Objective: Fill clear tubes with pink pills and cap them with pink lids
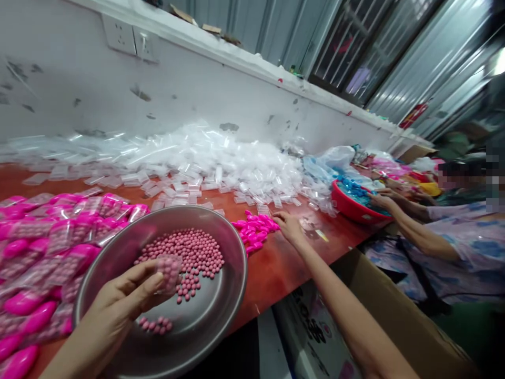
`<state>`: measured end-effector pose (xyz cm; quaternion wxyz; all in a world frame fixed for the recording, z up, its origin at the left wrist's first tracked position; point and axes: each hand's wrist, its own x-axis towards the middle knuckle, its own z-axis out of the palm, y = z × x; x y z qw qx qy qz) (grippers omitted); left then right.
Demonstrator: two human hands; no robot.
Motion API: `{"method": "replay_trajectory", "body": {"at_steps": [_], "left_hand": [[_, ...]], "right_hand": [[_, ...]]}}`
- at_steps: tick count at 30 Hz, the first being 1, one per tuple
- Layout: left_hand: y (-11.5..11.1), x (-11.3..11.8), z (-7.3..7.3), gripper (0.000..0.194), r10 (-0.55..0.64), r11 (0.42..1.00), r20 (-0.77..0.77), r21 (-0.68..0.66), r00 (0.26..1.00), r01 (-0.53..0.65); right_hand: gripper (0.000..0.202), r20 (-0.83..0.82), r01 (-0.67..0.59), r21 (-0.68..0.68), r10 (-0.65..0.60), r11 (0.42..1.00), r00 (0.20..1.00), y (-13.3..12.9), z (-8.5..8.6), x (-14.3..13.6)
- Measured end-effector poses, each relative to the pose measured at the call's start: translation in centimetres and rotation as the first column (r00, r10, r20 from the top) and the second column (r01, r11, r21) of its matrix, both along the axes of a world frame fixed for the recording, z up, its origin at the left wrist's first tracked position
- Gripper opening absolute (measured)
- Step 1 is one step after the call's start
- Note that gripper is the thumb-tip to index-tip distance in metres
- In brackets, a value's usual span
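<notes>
My left hand [122, 297] pinches a small clear plastic pouch [169, 271] filled with pink beads. It is held above a round metal basin [213, 321]. Loose pink beads [193, 250] lie in the basin, mostly toward its far side, with a small cluster near my left hand. My right hand [290, 227] stretches across the table, its fingertips at the edge of a pile of bright pink plastic caps [254, 229]. Its fingers look extended; their undersides are hidden.
Filled pouches with pink caps [59, 247] are heaped at the left. Clear empty pouches [213, 158] pile along the wall. At the right, a co-worker's hands [381, 202] are at a red basin [351, 208] of blue pieces. Cardboard boxes [379, 305] stand below the table edge.
</notes>
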<state>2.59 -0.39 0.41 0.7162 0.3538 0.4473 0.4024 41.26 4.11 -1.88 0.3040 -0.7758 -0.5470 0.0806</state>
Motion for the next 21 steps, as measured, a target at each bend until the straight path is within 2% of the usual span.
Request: {"method": "replay_trajectory", "body": {"at_steps": [2, 4, 7, 10, 13, 16, 19, 21], "left_hand": [[0.0, 0.1, 0.0, 0.028, 0.008, 1.0, -0.022, -0.01, 1.0, -0.008], [0.0, 0.1, 0.1, 0.024, 0.002, 1.0, -0.041, -0.006, 0.999, -0.002], [0.0, 0.1, 0.0, 0.023, 0.02, 1.0, -0.076, -0.001, 0.997, -0.021], [0.0, 0.2, 0.0, 0.03, 0.057, 0.998, -0.07, -0.001, 0.996, -0.058], [0.0, 0.3, 0.0, 0.034, 0.037, 0.999, -0.07, 0.023, 0.997, -0.035], [-0.2, 0.4, 0.3, 0.031, -0.024, 0.995, -0.064, 0.096, 0.998, 0.03], [-0.4, 0.4, 0.6, 0.028, -0.105, 0.979, -0.058, 0.17, 0.993, 0.113], [-0.5, 0.3, 0.7, 0.03, -0.137, 0.967, -0.068, 0.207, 0.988, 0.148]], "right_hand": [[0.017, 0.033, 0.057, -0.077, -0.055, 0.995, 0.998, 1.5, -1.2, 3.4], [0.02, 0.053, 0.096, -0.147, -0.089, 0.984, 0.995, 2.6, -2.3, 5.1], [0.027, 0.055, 0.122, -0.222, -0.112, 0.967, 0.992, 3.5, -3.5, 5.4], [0.024, 0.046, 0.137, -0.237, -0.13, 0.962, 0.99, 3.4, -3.7, 5.0], [0.021, 0.016, 0.14, -0.175, -0.14, 0.974, 0.99, 2.4, -2.8, 4.5], [0.03, -0.041, 0.096, -0.078, -0.1, 0.992, 0.994, 1.0, -0.9, 2.7], [0.035, -0.222, -0.095, 0.024, 0.098, 0.995, 0.97, -0.4, 1.6, -2.0], [0.033, -0.466, -0.281, 0.126, 0.307, 0.951, 0.83, -1.4, 3.3, -6.5]]}}
